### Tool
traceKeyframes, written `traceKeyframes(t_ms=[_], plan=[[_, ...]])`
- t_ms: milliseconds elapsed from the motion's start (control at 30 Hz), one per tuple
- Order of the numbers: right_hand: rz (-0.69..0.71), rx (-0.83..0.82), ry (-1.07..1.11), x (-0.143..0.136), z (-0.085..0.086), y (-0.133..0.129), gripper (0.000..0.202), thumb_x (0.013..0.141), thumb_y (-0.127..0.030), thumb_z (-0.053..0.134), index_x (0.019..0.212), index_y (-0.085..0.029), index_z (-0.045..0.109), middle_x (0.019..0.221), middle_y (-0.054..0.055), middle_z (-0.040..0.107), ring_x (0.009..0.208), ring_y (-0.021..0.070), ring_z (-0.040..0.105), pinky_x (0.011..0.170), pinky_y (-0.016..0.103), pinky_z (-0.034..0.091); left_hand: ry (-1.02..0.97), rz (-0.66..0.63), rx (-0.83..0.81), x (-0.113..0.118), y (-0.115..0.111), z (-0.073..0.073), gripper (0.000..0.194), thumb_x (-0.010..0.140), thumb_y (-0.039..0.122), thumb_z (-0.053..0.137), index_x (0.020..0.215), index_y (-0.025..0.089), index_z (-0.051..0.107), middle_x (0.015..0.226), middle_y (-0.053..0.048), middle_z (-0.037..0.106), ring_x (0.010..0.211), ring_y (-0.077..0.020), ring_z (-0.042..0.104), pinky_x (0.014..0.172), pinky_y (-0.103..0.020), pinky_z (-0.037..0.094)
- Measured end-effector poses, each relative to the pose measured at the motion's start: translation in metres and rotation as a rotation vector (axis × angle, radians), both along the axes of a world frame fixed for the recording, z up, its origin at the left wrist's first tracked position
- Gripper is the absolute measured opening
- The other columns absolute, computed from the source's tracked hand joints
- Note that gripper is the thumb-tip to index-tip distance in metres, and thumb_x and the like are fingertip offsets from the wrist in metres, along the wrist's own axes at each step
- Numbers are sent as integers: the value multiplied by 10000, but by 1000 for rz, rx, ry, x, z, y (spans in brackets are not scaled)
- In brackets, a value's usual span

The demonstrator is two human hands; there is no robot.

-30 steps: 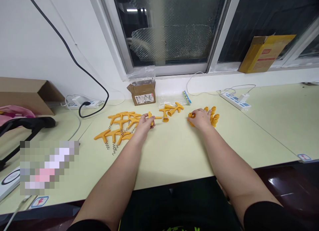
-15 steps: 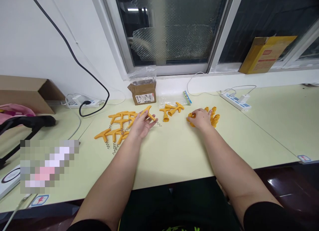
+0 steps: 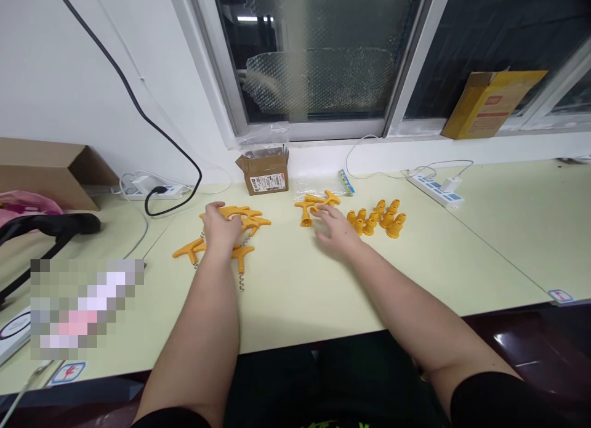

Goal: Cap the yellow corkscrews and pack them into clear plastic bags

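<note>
My left hand (image 3: 221, 228) is over a pile of yellow T-handled corkscrews (image 3: 241, 260) with bare metal spirals, its thumb and fingers apart. It touches or hovers just above the handles; its palm hides part of the pile. My right hand (image 3: 339, 231) has its fingers stretched out beside a few corkscrews fitted with yellow cone-shaped sleeves (image 3: 305, 214). Its fingertips cover part of one of these, and I see nothing held in it. Right of this hand, several loose yellow sleeves (image 3: 369, 225) stand upright in a group.
A small brown cardboard box (image 3: 266, 174) and a clear plastic bag (image 3: 318, 186) lie along the wall. Power strips (image 3: 434, 188) with cables sit at both sides. A black strap-like object (image 3: 55, 225) and a larger carton (image 3: 41, 169) are at the left.
My left hand has moved left to the pile and no longer holds up a corkscrew. My right hand has left the loose sleeves and moved left toward the sleeved corkscrews.
</note>
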State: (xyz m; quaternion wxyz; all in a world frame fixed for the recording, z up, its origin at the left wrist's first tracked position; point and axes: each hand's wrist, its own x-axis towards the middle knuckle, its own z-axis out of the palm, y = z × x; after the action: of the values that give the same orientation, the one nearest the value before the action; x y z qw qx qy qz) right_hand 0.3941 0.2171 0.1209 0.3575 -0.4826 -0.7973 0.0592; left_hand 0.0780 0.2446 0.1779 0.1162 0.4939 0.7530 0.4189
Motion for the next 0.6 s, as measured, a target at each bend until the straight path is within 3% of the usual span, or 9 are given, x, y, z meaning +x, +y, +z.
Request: traceKeyframes(t_ms=[100,200,400,600], plan=[[112,-73,-98,-21,-7,0,709,854,-268,698,1527,-152,505,1648,174,405,1522,351,376,1261,534,312,83,37,-227,-13,4,0,629,705,288,771,1276,230,515,1348,-196,524,1103,-367,657,957,-540,530],[152,-142,-154,-27,-8,1,761,869,-324,713,1562,-140,457,1655,184,396,1547,373,324,1275,574,254,118,48,-334,-19,7,-2,706,702,392,794,1325,244,497,1398,-213,507,1119,-399,659,956,-565,533],[128,-169,-110,-15,0,-2,605,894,-277,669,1465,-125,540,1378,164,603,1260,306,565,1116,466,465,139,36,-462,-23,8,-6,832,713,459,780,1447,251,448,1491,-233,449,1191,-429,636,986,-589,528],[0,-200,-92,-10,1,0,412,902,-242,647,1311,-192,639,1231,115,612,1112,267,608,982,409,518,151,55,-487,-24,9,-9,882,711,542,746,1488,250,449,1497,-230,427,1367,-448,508,1067,-590,485]])
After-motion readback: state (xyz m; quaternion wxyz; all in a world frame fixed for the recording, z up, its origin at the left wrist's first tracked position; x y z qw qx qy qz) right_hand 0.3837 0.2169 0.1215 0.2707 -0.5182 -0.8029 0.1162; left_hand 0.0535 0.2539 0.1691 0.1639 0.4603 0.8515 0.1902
